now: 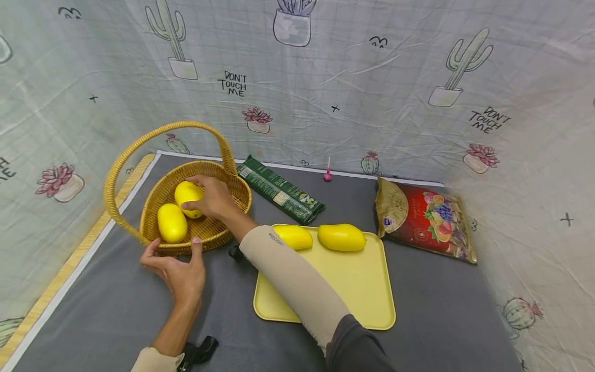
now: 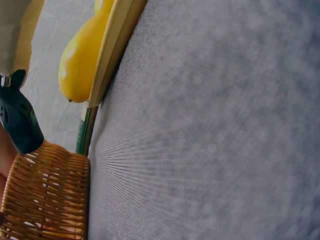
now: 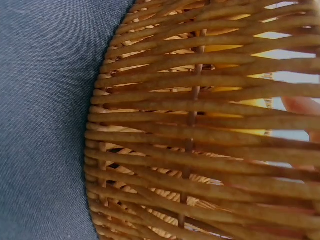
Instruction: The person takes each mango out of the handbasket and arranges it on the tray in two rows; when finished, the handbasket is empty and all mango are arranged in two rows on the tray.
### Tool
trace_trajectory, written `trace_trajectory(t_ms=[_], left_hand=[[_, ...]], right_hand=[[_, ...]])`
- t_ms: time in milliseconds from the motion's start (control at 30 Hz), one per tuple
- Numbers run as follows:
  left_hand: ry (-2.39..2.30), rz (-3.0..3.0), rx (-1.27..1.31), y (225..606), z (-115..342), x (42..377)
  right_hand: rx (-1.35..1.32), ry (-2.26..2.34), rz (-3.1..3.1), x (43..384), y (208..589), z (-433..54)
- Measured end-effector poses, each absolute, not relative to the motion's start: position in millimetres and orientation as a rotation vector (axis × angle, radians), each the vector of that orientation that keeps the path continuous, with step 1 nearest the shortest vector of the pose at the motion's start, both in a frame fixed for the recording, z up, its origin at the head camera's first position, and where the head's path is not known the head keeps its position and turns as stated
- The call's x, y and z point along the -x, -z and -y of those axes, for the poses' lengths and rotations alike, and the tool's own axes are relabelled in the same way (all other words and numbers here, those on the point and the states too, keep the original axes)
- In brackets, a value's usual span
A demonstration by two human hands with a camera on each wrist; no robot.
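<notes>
My right hand [image 1: 215, 197] reaches into a yellow wicker basket [image 1: 222, 238] with a tall handle and grips a yellow mango [image 1: 187, 192] between thumb and fingers. Beside it in the basket lies a second mango [image 1: 172, 223]. At the near rim, the thumb and fingers of my left hand [image 1: 180, 271] hold the basket. The wicker wall [image 3: 192, 130] fills most of the right wrist view, with bits of yellow showing through its gaps. In the left wrist view the basket's side [image 2: 47, 192] stands at the lower left.
A pale yellow tray [image 1: 353, 289] right of the basket carries two more mangoes [image 1: 341, 237], one partly behind my right sleeve. A green packet [image 1: 281, 188] lies behind it, a pink lollipop [image 1: 327, 175] farther back, and a red and gold candy bag [image 1: 425, 219] at the right.
</notes>
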State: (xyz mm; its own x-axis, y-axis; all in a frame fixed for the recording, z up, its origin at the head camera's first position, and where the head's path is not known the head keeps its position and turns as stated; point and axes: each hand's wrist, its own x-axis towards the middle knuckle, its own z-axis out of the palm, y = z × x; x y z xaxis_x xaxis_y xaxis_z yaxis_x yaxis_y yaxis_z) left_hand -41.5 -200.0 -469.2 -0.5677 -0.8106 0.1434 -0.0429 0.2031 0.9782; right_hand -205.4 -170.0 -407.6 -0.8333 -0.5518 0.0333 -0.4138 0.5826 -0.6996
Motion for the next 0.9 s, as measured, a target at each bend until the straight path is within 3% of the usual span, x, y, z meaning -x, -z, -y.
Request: trace_trajectory(t_ms=[433, 900], left_hand=[[1.432, 1.794, -0.784, 468, 196, 42], [1.434, 1.779, -0.750, 469, 200, 42]], right_hand=[[0.678, 0.978, -2.635, 206, 420, 178], [0.856, 0.982, -2.672, 195, 400, 153]])
